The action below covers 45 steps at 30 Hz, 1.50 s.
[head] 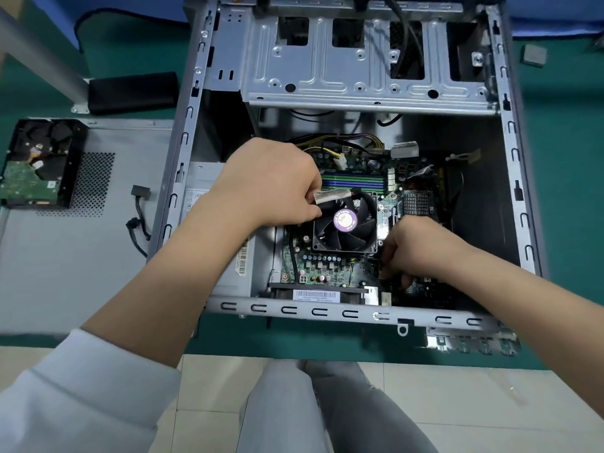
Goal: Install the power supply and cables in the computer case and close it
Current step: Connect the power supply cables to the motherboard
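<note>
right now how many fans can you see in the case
1: the black fan with the purple sticker sits mid-board, between the left hand and right hand. Others may be hidden under the hands or the metal bracket.

Green table (562,178) bearing: open computer case (510,132), grey side panel (65,256), black block (130,92), small grey square (533,54).

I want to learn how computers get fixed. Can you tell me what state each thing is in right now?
Computer case: open, side off.
Side panel: lying flat beside the case.
Hard drive: out, resting on the panel.
Fan: not spinning.
Left hand: pinching a labelled cable above the fan.
Right hand: curled, fingertips down at the motherboard.
</note>
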Available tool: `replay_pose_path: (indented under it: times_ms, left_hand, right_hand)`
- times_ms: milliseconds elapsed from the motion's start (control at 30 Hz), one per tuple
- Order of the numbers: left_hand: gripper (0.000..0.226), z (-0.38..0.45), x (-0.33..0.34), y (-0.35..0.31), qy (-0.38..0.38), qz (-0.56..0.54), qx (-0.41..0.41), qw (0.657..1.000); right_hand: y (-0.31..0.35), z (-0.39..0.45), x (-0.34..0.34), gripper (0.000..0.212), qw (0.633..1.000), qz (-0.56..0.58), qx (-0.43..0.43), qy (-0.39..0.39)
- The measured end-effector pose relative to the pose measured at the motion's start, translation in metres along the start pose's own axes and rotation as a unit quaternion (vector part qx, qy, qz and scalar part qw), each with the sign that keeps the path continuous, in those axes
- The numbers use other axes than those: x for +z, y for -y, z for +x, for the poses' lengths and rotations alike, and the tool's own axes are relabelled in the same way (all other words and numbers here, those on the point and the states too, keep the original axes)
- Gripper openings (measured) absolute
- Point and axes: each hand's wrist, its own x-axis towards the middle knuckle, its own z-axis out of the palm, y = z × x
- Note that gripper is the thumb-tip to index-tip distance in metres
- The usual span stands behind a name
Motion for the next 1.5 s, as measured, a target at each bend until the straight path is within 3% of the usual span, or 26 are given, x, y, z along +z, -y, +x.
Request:
replay_pose_path:
  times_ms: [267, 633, 1500]
  left_hand:
    - [0.032, -0.0001, 0.0002, 0.0003, 0.0, 0.006, 0.005, 1.0]
    - [0.031, -0.0007, -0.0007, 0.0004, -0.005, 0.001, 0.0, 1.0]
    - [0.03, -0.0006, 0.0006, 0.0006, -0.017, -0.005, -0.001, 1.0]
  right_hand:
    - [-0.0015, 0.0001, 0.0016, 0.005, 0.998, -0.054, -0.03, -0.031]
    - [-0.0011, -0.0034, 0.0056, 0.015, 0.982, -0.163, -0.057, -0.074]
    - [-0.001, -0.0036, 0.0044, 0.02, 0.979, -0.177, -0.065, -0.08]
